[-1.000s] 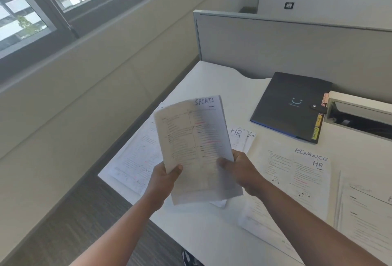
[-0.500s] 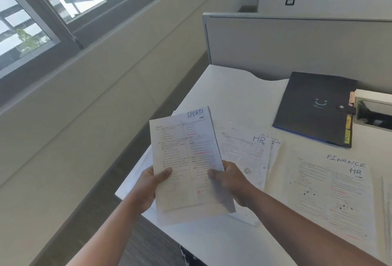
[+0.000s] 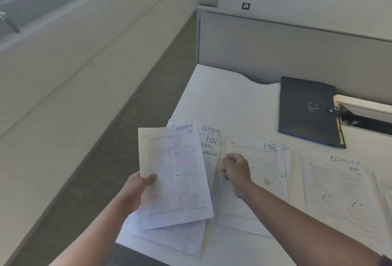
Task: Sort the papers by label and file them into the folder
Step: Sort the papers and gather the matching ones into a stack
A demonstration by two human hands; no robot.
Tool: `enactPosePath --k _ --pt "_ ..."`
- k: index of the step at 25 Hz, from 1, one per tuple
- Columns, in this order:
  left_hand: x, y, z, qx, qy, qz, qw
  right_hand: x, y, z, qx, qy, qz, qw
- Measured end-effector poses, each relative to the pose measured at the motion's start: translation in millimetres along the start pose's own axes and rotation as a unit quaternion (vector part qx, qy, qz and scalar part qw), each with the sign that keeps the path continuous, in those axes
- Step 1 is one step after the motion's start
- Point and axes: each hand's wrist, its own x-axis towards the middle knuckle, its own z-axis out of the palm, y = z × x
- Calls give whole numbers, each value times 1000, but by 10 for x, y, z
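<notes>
Left hand (image 3: 135, 189): grips the SPORTS sheet (image 3: 176, 172) at its left edge, thumb curled over the front, holding it lifted and tilted above the bench's left front corner.
Right hand (image 3: 234, 169): fingers curled into a loose fist beside the held sheet's right edge; whether it pinches a page I cannot tell.
Fanned papers (image 3: 210, 144): behind the held sheet, headings ADMIN, HR, part of SPORTS and FINANCE showing one above another.
HR pile (image 3: 268, 166): flat on the bench (image 3: 229, 100) just right of the right hand, an ADMIN heading peeking from under it.
FINANCE/HR sheet (image 3: 339, 189): flat near the bench's right front.
Loose pages (image 3: 178, 240): under the held sheet, overhanging the front edge.
Folder (image 3: 305, 108): dark, closed, toward the back right, coloured tabs along its right side, well apart from both hands.
</notes>
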Motion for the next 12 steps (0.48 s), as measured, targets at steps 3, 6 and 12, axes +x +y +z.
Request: enactPosePath --k 3,6,12 --pt "98 44 -60 -3 -38 -34 999 125 -46 65 -17 18 9 1000" --pt "102 67 -80 -2 -55 -41 998 246 -72 181 -33 17 17 999" --pt "101 73 -60 -3 -51 -48 998 348 -229 266 -27 3 36 999"
